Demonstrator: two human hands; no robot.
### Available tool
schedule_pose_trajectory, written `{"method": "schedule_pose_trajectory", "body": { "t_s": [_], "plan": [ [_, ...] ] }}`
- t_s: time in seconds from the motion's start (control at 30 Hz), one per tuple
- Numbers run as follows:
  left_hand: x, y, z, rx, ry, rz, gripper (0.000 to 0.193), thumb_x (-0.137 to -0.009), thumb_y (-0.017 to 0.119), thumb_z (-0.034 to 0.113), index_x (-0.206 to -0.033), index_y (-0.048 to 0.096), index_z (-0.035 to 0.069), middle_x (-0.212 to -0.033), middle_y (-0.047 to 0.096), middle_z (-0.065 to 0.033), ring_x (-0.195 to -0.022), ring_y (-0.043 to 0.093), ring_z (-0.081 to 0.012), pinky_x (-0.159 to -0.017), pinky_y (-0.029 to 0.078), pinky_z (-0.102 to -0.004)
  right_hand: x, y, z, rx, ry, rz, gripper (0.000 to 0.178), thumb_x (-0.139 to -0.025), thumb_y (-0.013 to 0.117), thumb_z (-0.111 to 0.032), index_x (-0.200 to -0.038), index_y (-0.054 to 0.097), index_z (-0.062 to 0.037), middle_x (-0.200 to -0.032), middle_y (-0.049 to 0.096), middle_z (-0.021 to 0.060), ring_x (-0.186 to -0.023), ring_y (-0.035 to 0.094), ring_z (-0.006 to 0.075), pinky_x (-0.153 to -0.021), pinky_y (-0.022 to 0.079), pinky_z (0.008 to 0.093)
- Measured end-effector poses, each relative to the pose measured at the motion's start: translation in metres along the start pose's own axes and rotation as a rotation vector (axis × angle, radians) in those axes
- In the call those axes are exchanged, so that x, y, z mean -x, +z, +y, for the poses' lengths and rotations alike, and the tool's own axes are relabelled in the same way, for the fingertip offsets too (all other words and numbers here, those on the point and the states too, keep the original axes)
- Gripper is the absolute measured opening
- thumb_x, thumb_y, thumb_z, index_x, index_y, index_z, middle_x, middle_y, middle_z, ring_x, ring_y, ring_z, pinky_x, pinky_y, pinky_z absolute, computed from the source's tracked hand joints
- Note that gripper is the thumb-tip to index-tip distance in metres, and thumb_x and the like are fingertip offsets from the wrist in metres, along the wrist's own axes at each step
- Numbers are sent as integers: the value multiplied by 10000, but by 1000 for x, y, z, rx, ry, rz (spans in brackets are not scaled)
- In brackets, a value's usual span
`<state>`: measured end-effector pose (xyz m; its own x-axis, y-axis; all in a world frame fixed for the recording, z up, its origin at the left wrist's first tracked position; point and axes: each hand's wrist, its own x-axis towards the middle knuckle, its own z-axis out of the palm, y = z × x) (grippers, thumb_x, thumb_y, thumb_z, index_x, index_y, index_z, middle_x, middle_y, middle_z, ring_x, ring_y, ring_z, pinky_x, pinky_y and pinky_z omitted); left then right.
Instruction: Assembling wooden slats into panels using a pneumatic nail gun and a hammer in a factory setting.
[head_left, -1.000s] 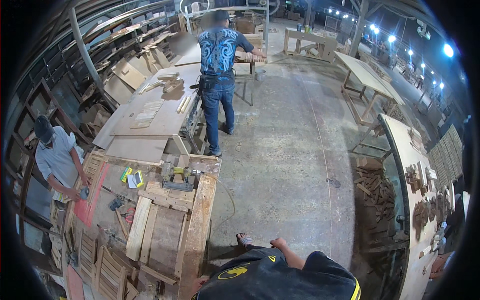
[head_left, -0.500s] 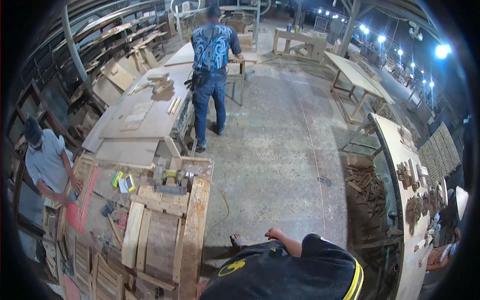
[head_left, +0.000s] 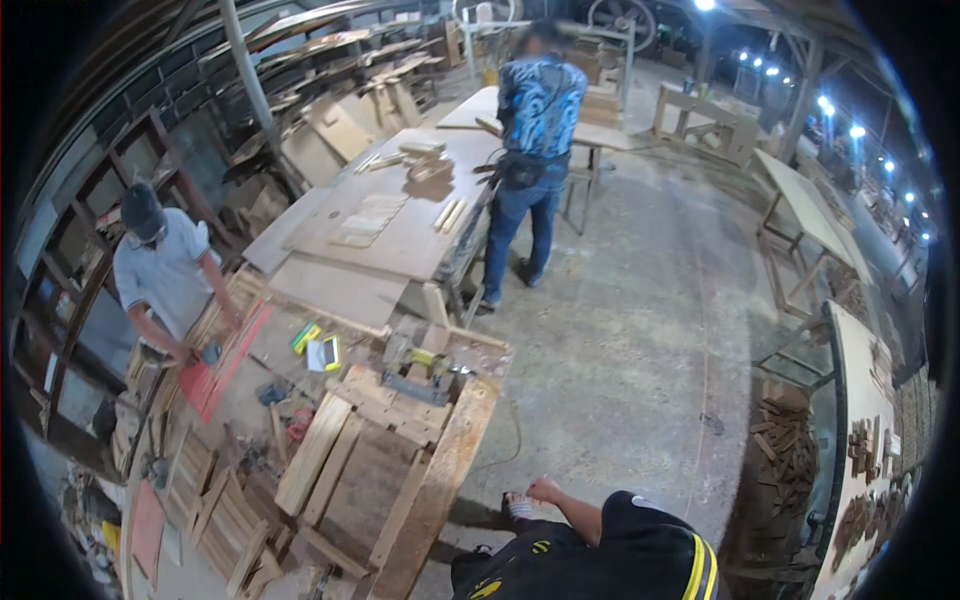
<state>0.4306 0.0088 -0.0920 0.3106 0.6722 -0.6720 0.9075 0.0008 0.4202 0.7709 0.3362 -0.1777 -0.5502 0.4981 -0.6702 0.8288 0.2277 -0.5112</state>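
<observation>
My right hand point(head_left: 543, 489) hangs in front of my black shirt point(head_left: 630, 555) with yellow stripes. Its fingers look curled in, and nothing shows in them. My left hand is out of sight. To the left of my right hand is the wooden workbench point(head_left: 455, 450), its thick edge plank nearest. A metal vise point(head_left: 417, 378) is mounted at the bench's far right corner. Beside it lie wooden boards point(head_left: 313, 455), a yellow-green box point(head_left: 306, 338) and a white-and-yellow box point(head_left: 323, 354).
Across the bench a person point(head_left: 160, 265) works on a red strip point(head_left: 225, 375). Farther ahead another person point(head_left: 535, 150) stands at a panel-covered table point(head_left: 310, 235). Concrete floor point(head_left: 620, 370) runs between the benches. At right, a long table point(head_left: 850, 400) holds wood pieces; offcuts point(head_left: 785, 435) are piled beside it.
My view has turned left, so the benches and both people appear farther right. My right hand stays in front of my body. The far person's arm has drawn in from the small table.
</observation>
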Motion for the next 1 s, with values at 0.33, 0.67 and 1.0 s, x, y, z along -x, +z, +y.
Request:
{"method": "schedule_pose_trajectory", "body": {
  "t_s": [0.33,0.67,1.0],
  "plan": [
    [71,-1,-9,207,40,-122,288,-781,576,314,-970,670,118,-971,666,-123,-980,620,-284,-795,463,-479,40,23,-146,-365,-141,-191,270,-813,563,-312,-901,694,-92,-820,695,63,-694,668,166,-674,538,300],
    [231,-38,150,713,-189,-110,228,-728,639,266,-891,675,111,-917,666,-116,-908,620,-318,-715,454,-475,82,6,-281,22,-523,-54,214,-811,627,-217,-899,665,-26,-814,671,147,-782,666,245,-702,518,350],
    [255,-14,-10,1209,-685,1179,228,-834,633,267,-926,640,59,-832,649,-90,-774,616,-152,-690,485,-315,-21,29,-474,-6,-568,-302,200,-871,596,-188,-976,647,-25,-803,671,72,-726,639,140,-648,505,290]
  ]
}}
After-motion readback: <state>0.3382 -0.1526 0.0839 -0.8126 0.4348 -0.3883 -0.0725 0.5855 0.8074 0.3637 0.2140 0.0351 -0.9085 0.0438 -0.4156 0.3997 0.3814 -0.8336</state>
